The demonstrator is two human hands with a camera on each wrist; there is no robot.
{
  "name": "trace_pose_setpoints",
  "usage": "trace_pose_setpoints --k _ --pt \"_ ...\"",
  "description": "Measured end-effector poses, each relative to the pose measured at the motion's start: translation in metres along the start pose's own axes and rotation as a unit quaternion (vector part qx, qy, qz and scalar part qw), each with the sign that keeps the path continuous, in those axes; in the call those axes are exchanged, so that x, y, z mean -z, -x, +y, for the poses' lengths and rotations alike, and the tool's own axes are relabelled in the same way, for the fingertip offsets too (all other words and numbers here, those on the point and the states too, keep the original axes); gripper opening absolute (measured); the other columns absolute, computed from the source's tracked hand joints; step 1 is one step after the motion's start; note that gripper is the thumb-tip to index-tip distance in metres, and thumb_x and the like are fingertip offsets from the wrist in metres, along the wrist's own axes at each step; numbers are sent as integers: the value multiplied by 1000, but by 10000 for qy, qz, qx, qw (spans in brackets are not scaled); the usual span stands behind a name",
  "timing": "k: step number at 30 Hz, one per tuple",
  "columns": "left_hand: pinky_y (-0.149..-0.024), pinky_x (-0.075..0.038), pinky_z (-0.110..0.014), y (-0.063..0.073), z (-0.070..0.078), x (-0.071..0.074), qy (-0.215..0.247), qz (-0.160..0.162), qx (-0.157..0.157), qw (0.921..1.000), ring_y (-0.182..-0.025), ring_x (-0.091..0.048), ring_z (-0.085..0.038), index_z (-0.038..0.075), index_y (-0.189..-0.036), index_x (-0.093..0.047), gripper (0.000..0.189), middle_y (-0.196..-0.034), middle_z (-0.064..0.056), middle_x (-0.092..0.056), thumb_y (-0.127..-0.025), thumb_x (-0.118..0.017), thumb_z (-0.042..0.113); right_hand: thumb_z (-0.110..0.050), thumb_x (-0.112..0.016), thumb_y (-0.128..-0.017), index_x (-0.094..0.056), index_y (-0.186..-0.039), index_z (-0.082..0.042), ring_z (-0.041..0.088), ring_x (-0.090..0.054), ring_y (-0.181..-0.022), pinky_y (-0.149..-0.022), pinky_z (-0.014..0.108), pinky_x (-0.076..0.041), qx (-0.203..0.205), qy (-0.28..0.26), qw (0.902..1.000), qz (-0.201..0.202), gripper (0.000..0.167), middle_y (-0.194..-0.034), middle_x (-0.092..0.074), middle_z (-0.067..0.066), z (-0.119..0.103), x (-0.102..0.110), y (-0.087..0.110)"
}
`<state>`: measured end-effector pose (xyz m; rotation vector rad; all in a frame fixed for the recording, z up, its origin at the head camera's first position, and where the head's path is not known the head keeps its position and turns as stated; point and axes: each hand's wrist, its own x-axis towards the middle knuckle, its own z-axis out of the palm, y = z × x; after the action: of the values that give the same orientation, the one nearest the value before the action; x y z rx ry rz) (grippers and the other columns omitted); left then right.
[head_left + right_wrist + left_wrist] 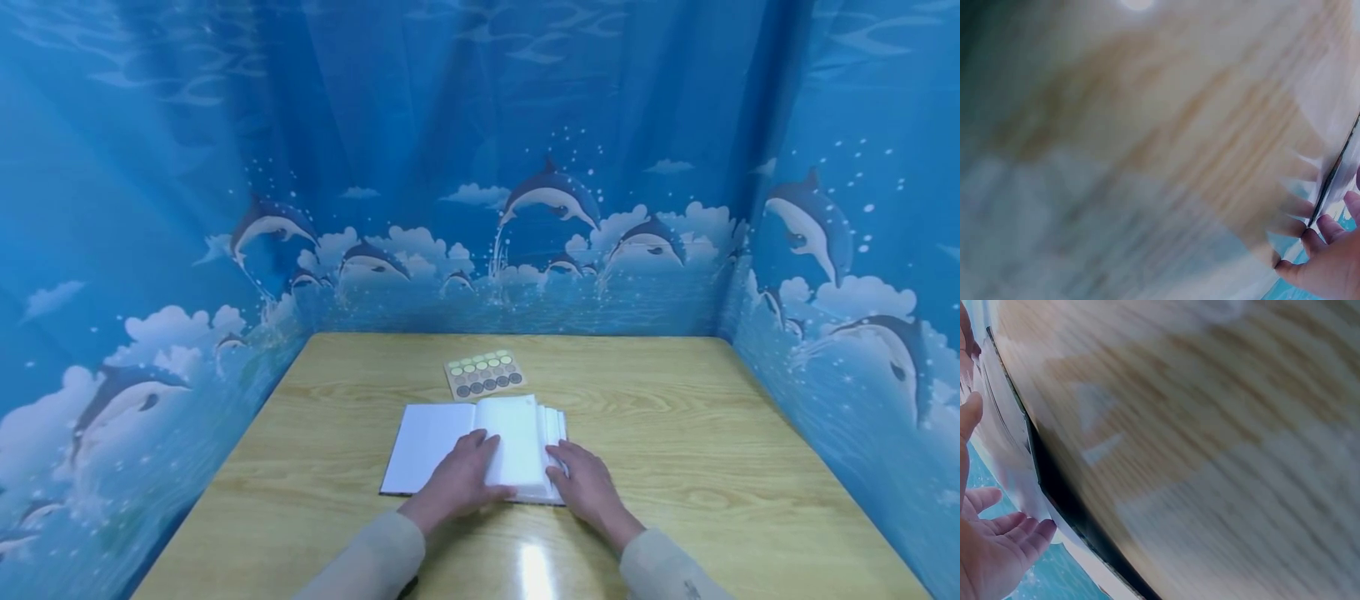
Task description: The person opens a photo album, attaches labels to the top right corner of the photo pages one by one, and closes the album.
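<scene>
I see one left hand (461, 477) and one right hand (588, 482), which makes two, and two sleeves (378, 552). There is one book (429, 446), one table (720, 450) and one card (486, 375) (with five dark dots (490, 384) in its near row).

open book (431, 446) on surface (675, 417) | card (483, 373) behind book, on surface | left fingers (487, 454) on book's pages | right fingers (567, 454) at book's right edge | curtain (420, 167) behind surface and along both sides

An open rectangular book (504, 433) with white paper pages and a dark, thin-edged cover (1060, 494) lies on the wood-grained surface (720, 433), its right-hand leaves fanned in steps along the outer edge.
</scene>
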<state>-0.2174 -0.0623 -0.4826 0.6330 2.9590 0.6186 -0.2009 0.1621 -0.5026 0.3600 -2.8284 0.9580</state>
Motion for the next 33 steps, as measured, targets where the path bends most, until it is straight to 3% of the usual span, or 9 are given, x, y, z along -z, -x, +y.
trace_pose_setpoints --k 6,12,23,28,31,33 --pt "-109 -40 -49 2 -1 4 61 -65 27 10000 -133 -45 -36 5 -147 -45 88 -148 -22 -43 -80 -75 55 -12 -62 -95 -64 -127 0 47 -48 -128 -106 67 -31 -93 34 9999 -61 34 -136 -54 27 0 -1 -1" --pt "-106 -44 -47 5 -5 6 49 97 -264 9996 -126 -53 -33 3 -141 -51 80 -140 -19 -52 -85 -69 57 -12 -63 -93 -64 -125 2 48 -48 -126 -104 69 -31 -23 58 10000 39 35 -135 -55 28 -1 -1 -1" --pt "-87 -56 -37 17 -18 11 105 706 -802 9942 -101 -66 -22 5 -119 -64 48 -117 -9 -68 -93 -65 46 -13 -61 -97 -62 -129 -1 45 -45 -131 -109 67 -28 -309 84 9992 -242 35 -139 -52 26 -2 1 -1" --pt "-82 -57 -35 24 -26 12 165 1086 -956 9893 -95 -68 -21 4 -123 -65 46 -112 -10 -71 -95 -65 40 -13 -61 -96 -63 -129 -1 45 -45 -130 -108 68 -27 -302 50 9993 -211 35 -139 -53 26 -2 -1 -1" --pt "-76 -59 -32 27 -30 12 167 1509 -1172 9814 -87 -70 -19 2 -126 -64 39 -108 -11 -73 -95 -67 26 -13 -61 -97 -62 -129 -1 46 -44 -131 -108 68 -27 -349 43 9991 -229 35 -139 -52 26 -2 -1 -1" --pt "-69 -59 -27 28 -31 12 401 1667 -1159 9783 -80 -70 -16 1 -126 -63 37 -103 -11 -73 -92 -66 16 -13 -60 -97 -62 -130 -1 45 -44 -132 -109 68 -26 -389 40 9989 -245 35 -140 -52 26 -2 -1 -2"
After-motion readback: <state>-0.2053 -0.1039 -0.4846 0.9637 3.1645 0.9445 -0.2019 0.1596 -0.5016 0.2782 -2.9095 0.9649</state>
